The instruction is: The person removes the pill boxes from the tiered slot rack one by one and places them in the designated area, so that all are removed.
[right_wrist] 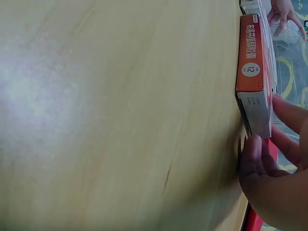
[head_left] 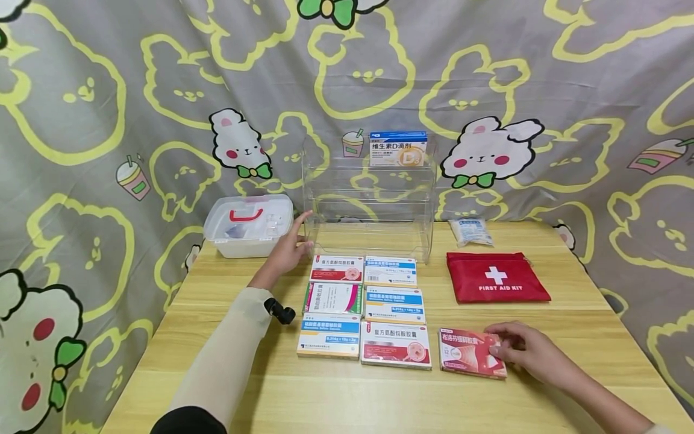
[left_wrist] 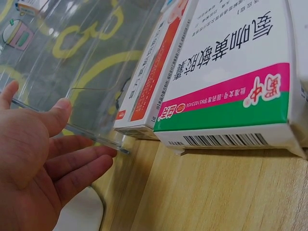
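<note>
My right hand [head_left: 528, 349] pinches the right end of a red-orange medicine box [head_left: 463, 354], thumb over its top. The box lies close over the table, right of several medicine boxes in two columns. In the right wrist view, fingertips [right_wrist: 252, 147] are at the white end of that box [right_wrist: 249, 53]. My left hand [head_left: 288, 248] is at the left side of a clear tiered plastic rack [head_left: 368, 246], fingers extended. Up close in the left wrist view, its thumb and loosely spread fingers lie against the rack's edge, near a green-and-pink capsule box [left_wrist: 226, 115].
A blue-and-white vitamin D box [head_left: 398, 150] sits in the rack's top tier. Left of the rack stands a translucent lidded case [head_left: 246, 241] with a red handle. On the right lie a red first aid pouch [head_left: 496, 286] and a small white packet [head_left: 470, 231]. A patterned curtain hangs behind.
</note>
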`<state>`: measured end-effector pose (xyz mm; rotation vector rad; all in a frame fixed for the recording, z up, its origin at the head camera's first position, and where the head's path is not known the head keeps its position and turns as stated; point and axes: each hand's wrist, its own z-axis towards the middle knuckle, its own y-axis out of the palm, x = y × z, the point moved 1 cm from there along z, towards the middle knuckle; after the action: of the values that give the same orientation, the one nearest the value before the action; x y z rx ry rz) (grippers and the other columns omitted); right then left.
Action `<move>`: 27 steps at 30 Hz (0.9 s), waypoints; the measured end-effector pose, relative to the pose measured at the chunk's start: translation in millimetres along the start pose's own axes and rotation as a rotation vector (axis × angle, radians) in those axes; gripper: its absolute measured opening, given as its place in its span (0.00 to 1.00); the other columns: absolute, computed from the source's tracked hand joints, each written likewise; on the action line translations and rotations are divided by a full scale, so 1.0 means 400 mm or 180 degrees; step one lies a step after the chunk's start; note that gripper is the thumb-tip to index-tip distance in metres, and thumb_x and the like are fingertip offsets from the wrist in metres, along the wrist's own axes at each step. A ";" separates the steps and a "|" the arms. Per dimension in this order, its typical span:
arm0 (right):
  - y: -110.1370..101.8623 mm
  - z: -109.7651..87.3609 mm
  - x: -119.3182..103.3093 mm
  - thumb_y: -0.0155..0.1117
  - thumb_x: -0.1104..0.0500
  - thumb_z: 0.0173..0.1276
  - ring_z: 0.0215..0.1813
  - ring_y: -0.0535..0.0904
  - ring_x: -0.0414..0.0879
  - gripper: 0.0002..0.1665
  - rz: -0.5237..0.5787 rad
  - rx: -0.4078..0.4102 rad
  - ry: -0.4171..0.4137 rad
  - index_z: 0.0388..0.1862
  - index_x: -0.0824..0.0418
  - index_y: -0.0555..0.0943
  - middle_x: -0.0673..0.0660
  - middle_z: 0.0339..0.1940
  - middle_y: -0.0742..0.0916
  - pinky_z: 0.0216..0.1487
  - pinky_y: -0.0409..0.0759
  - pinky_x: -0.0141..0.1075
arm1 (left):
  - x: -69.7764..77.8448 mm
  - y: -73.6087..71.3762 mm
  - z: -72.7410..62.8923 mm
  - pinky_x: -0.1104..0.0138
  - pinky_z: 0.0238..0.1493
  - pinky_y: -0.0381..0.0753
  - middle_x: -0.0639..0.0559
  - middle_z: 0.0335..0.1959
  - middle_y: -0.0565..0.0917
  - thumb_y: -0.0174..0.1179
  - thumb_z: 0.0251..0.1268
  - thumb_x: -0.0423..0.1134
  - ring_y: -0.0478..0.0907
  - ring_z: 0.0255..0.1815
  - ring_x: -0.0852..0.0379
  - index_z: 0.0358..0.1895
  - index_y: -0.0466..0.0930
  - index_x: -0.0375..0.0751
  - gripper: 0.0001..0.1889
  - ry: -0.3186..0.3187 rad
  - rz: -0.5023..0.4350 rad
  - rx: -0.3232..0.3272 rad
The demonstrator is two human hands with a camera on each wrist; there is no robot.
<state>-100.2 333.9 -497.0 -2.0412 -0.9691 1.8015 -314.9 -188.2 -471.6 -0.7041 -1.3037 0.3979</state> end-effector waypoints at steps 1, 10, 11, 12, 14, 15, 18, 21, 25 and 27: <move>0.000 -0.003 -0.004 0.75 0.53 0.68 0.36 0.77 0.39 0.28 -0.0082 0.0099 -0.0041 0.61 0.65 0.82 0.55 0.38 0.82 0.33 0.80 0.32 | 0.000 0.000 0.000 0.59 0.34 0.82 0.29 0.67 0.76 0.59 0.77 0.32 0.80 0.64 0.38 0.82 0.42 0.78 0.46 -0.0008 -0.0001 -0.0001; 0.022 -0.041 -0.050 0.80 0.49 0.60 0.42 0.78 0.36 0.23 -0.0644 0.0473 -0.0490 0.54 0.48 0.87 0.48 0.51 0.85 0.42 0.82 0.29 | 0.000 0.000 -0.001 0.58 0.34 0.82 0.30 0.64 0.79 0.59 0.77 0.33 0.80 0.64 0.38 0.83 0.43 0.71 0.44 -0.0005 0.0025 0.0011; 0.028 -0.045 -0.052 0.81 0.48 0.59 0.42 0.78 0.35 0.22 -0.0673 0.0469 -0.0527 0.53 0.46 0.87 0.46 0.51 0.85 0.43 0.82 0.29 | 0.000 0.000 0.000 0.58 0.34 0.81 0.30 0.64 0.79 0.59 0.77 0.33 0.80 0.64 0.38 0.83 0.43 0.71 0.44 -0.0005 0.0024 0.0009; 0.034 -0.048 -0.051 0.81 0.48 0.58 0.43 0.77 0.35 0.22 -0.0715 0.0490 -0.0609 0.52 0.45 0.87 0.45 0.50 0.85 0.43 0.82 0.29 | 0.000 0.000 0.000 0.59 0.33 0.81 0.30 0.65 0.79 0.59 0.77 0.33 0.80 0.64 0.38 0.83 0.43 0.71 0.44 -0.0008 0.0024 0.0007; 0.046 -0.052 -0.050 0.82 0.47 0.57 0.45 0.77 0.34 0.22 -0.0770 0.0495 -0.0732 0.52 0.43 0.87 0.43 0.50 0.85 0.45 0.81 0.29 | 0.000 -0.001 0.001 0.58 0.33 0.81 0.30 0.65 0.78 0.59 0.77 0.33 0.80 0.64 0.37 0.83 0.43 0.71 0.44 -0.0009 0.0028 0.0006; 0.051 -0.053 -0.049 0.82 0.46 0.56 0.46 0.77 0.33 0.23 -0.0809 0.0510 -0.0775 0.51 0.42 0.87 0.42 0.50 0.84 0.46 0.82 0.28 | 0.000 0.000 0.001 0.58 0.34 0.81 0.30 0.65 0.78 0.59 0.77 0.34 0.79 0.65 0.37 0.83 0.43 0.71 0.44 -0.0013 0.0031 0.0003; 0.062 -0.054 -0.045 0.84 0.46 0.54 0.49 0.77 0.32 0.24 -0.0914 0.0557 -0.0874 0.50 0.40 0.88 0.39 0.49 0.84 0.50 0.81 0.27 | -0.002 0.001 0.002 0.58 0.35 0.83 0.30 0.66 0.77 0.59 0.77 0.33 0.79 0.66 0.37 0.83 0.43 0.71 0.44 0.0004 0.0038 0.0006; 0.066 -0.054 -0.044 0.85 0.48 0.52 0.51 0.76 0.33 0.24 -0.1035 0.0574 -0.0803 0.50 0.38 0.88 0.38 0.50 0.83 0.51 0.81 0.28 | -0.003 0.002 0.001 0.58 0.36 0.83 0.30 0.67 0.77 0.58 0.77 0.33 0.79 0.66 0.37 0.83 0.42 0.72 0.44 0.0014 0.0038 0.0007; 0.070 -0.050 -0.046 0.86 0.52 0.51 0.51 0.76 0.35 0.24 -0.1091 0.0606 -0.0799 0.48 0.39 0.89 0.39 0.50 0.82 0.49 0.82 0.28 | -0.002 0.001 0.000 0.57 0.35 0.83 0.30 0.66 0.77 0.58 0.77 0.33 0.79 0.65 0.37 0.83 0.43 0.71 0.44 0.0018 0.0017 0.0006; 0.070 -0.045 -0.047 0.86 0.52 0.51 0.50 0.76 0.36 0.23 -0.1110 0.0620 -0.0813 0.47 0.39 0.89 0.40 0.50 0.83 0.49 0.82 0.29 | -0.001 0.000 0.000 0.57 0.36 0.83 0.29 0.66 0.77 0.59 0.77 0.33 0.80 0.65 0.37 0.83 0.43 0.71 0.44 0.0017 0.0013 0.0004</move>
<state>-74.6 305.6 -495.1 -1.4486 -1.0884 1.9023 -314.9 -188.3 -471.8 -0.7065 -1.2971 0.3997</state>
